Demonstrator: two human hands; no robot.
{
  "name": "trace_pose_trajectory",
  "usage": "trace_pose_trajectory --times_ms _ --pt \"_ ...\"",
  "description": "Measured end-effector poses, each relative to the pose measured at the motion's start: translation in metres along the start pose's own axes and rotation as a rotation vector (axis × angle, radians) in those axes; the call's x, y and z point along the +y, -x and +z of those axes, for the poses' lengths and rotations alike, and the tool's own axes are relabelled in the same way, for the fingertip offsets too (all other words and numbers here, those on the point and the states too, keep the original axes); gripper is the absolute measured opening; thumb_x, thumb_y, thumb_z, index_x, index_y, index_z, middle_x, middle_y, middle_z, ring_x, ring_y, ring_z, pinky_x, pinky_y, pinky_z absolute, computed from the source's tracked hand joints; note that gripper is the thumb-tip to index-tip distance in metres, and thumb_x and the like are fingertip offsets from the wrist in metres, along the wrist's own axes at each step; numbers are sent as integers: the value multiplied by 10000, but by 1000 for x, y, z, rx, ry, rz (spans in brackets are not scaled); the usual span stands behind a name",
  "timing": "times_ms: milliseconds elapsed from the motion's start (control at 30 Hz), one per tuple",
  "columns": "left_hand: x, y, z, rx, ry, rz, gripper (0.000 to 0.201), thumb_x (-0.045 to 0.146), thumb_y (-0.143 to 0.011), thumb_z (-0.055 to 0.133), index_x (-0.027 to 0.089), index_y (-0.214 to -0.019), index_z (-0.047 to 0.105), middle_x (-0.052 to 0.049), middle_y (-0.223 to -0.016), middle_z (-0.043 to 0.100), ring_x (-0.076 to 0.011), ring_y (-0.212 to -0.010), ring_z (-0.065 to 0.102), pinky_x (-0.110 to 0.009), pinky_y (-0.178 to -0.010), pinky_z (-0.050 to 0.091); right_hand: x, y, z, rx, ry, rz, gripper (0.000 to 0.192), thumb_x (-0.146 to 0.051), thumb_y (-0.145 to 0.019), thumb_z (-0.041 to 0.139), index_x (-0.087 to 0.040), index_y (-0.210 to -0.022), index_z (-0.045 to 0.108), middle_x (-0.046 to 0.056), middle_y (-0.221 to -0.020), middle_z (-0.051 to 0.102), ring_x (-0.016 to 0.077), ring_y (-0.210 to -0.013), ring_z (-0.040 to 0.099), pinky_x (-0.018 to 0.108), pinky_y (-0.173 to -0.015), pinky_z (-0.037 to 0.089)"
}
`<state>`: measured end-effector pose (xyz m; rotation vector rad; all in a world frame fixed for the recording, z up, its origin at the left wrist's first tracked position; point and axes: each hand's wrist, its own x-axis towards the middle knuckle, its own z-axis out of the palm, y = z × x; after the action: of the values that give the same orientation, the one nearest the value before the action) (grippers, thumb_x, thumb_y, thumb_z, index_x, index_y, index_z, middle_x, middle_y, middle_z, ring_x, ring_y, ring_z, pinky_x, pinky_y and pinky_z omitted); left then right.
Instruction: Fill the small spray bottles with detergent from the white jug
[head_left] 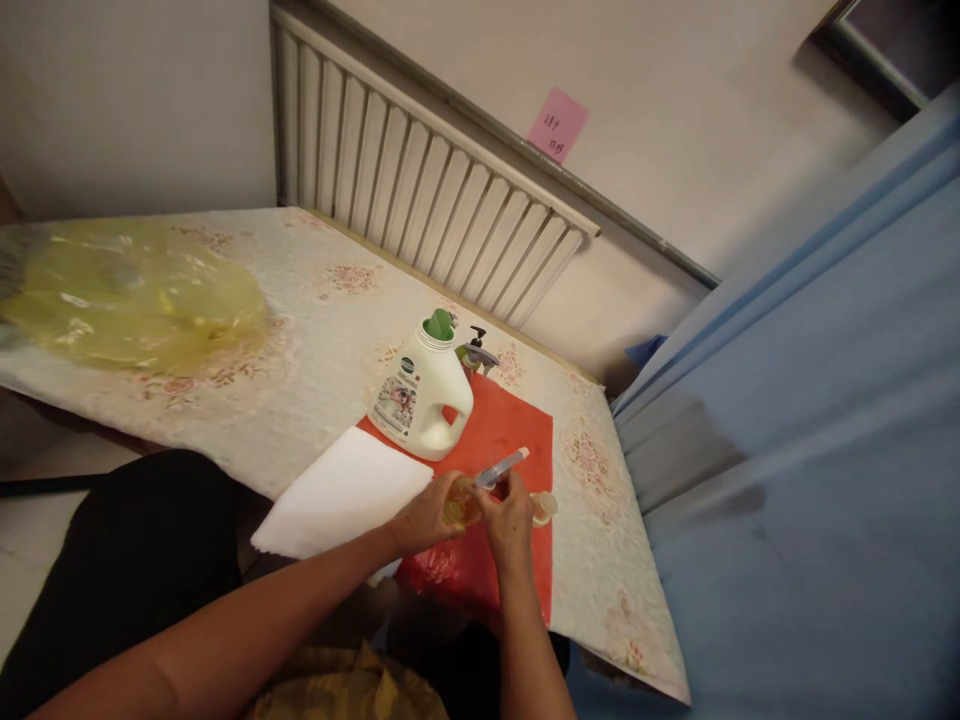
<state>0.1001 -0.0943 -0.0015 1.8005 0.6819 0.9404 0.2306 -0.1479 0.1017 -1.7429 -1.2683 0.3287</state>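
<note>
My left hand [421, 520] is wrapped round a small see-through amber container [457, 508] above a red sheet [517, 425]. Close beside it, my right hand [508, 522] pinches a slim grey pen-like stick [499, 469] with a pale end, slanting up to the right at the container's mouth. What the stick is, and whether its lower end touches the container, I cannot make out. Just right of that hand lies a small pale cap-like piece [544, 507]. Behind the hands stands a cream detergent jug [420, 390] with a green inner spout.
A white cloth or paper [345, 495] lies left of the hands. Behind the jug is a black pump bottle [477, 338]. A yellow plastic bag [142, 295] rests at the table's left. A radiator [420, 170] runs along the wall; a blue curtain [810, 420] hangs at right.
</note>
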Motion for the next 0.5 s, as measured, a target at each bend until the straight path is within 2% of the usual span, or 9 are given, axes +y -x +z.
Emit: trace_pose_trajectory --times_ms 133,333,400,500 --pt "-2 0 1 18 -38 12 662 315 -723 777 204 -1298 470 -97 -1235 596 -301 -1164 572 -485 -1026 462 3 3 2 -4 -87 21 241 -317 -694 722 -193 -884 642 46 -844 735 204 -741 674 321 -728 546" --pt "-7 1 0 0 -39 40 693 296 -721 780 220 -1326 452 -95 -1247 595 -293 -1142 579 -480 -1013 476 1 7 -9 -172 -198 -19 295 -332 -781 658 -209 -1045 702 66 -1054 754 243 -986 692 377 -912 533" --pt "-7 1 0 11 -25 28 709 306 -709 791 221 -1328 459 -95 -1249 597 -299 -1144 576 -482 -1011 476 2 7 -10 -176 -212 -2 283 -342 -796 637 -206 -1032 712 68 -1056 754 244 -979 691 379 -905 531" --pt "-5 1 0 14 -30 26 714 309 -697 794 217 -1323 463 -93 -1253 592 -308 -1161 567 -489 -1025 462 5 5 -5 -129 -216 47 221 -343 -747 668 -193 -906 699 54 -916 748 228 -850 688 350 -814 537"
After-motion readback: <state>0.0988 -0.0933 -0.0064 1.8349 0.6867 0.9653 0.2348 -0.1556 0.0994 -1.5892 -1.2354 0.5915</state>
